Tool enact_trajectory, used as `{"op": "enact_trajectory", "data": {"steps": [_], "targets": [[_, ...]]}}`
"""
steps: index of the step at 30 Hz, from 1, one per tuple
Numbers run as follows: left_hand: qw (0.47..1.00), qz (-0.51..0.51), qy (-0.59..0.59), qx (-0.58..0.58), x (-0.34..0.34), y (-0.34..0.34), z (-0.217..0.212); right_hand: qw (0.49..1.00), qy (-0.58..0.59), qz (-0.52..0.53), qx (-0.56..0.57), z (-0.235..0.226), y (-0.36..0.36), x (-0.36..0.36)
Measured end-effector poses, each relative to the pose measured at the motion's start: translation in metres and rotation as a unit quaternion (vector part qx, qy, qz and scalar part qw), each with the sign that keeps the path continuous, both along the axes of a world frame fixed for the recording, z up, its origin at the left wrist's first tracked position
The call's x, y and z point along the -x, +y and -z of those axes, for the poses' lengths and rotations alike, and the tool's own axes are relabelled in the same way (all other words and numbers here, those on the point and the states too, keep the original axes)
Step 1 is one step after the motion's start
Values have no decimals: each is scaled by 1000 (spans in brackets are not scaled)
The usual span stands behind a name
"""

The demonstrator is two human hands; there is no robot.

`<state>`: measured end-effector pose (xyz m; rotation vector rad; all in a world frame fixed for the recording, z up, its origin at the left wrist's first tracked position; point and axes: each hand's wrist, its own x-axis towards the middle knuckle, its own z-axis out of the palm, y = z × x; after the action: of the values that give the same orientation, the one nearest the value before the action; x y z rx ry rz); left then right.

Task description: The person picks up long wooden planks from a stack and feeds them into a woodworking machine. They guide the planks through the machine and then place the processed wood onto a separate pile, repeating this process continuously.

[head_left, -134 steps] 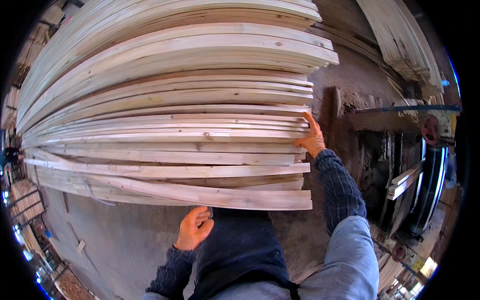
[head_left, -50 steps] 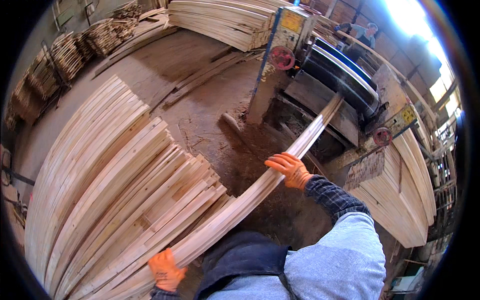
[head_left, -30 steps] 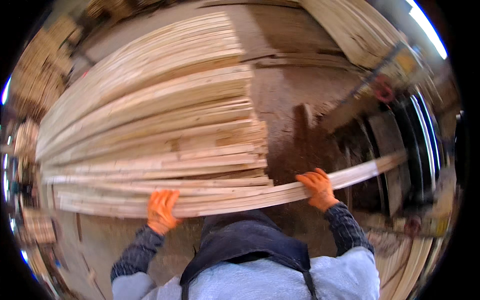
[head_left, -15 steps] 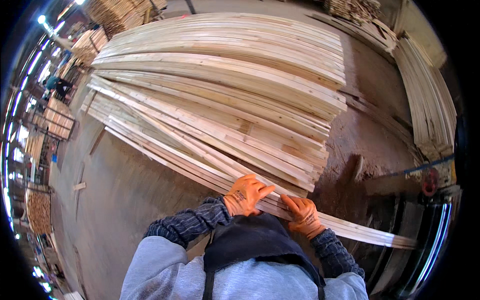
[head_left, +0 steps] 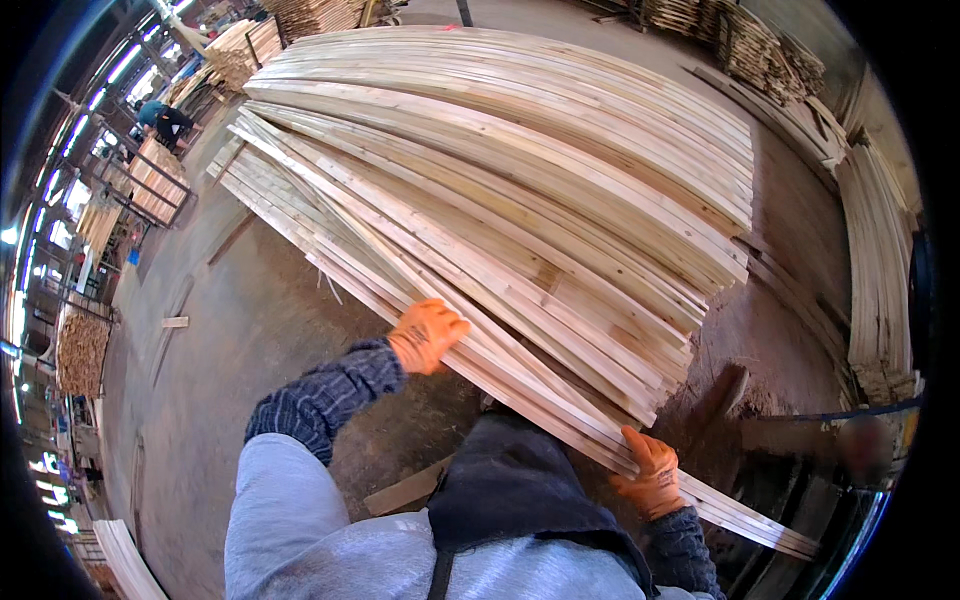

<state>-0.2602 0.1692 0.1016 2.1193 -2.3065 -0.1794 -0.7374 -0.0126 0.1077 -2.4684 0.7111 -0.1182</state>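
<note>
Both my hands wear orange gloves and grip a bundle of long, pale wooden strips [head_left: 535, 400] at the near edge of a large lumber stack [head_left: 520, 180]. My left hand [head_left: 428, 336] closes over the strips left of my body, thumb side toward the stack. Further right, my right hand [head_left: 650, 474] wraps around the same strips near their right end, which sticks out past it. The fingers' undersides are hidden. Another loose strip crosses the bundle at a slant, between it and the stack.
A short board [head_left: 405, 488] lies on the floor by my legs. Along the right stands another stack of long boards [head_left: 872, 270]. Bundled lumber [head_left: 85, 350] and metal racks line the left, where a person [head_left: 165, 120] bends over. A small wood scrap [head_left: 175, 322] lies on the floor.
My hands were close together on the strips; now they are wide apart, the left further left along the bundle and the right further right. The whole view has shifted too.
</note>
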Motion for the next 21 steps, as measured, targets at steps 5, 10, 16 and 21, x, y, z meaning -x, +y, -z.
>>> {"op": "enact_trajectory", "data": {"steps": [5,10,16,21], "targets": [[994,51,80,61,57,-13,7,988,-39,-34,-148,-21,-21,-41],[984,79,161,8,78,-16,-5,979,-36,-87,-181,-17,-32,-89],[996,0,84,-39,9,14,-8,972,-35,-109,-206,6,-47,-129],[991,47,126,-17,67,-12,10,969,62,-134,-200,35,-68,-191]]}}
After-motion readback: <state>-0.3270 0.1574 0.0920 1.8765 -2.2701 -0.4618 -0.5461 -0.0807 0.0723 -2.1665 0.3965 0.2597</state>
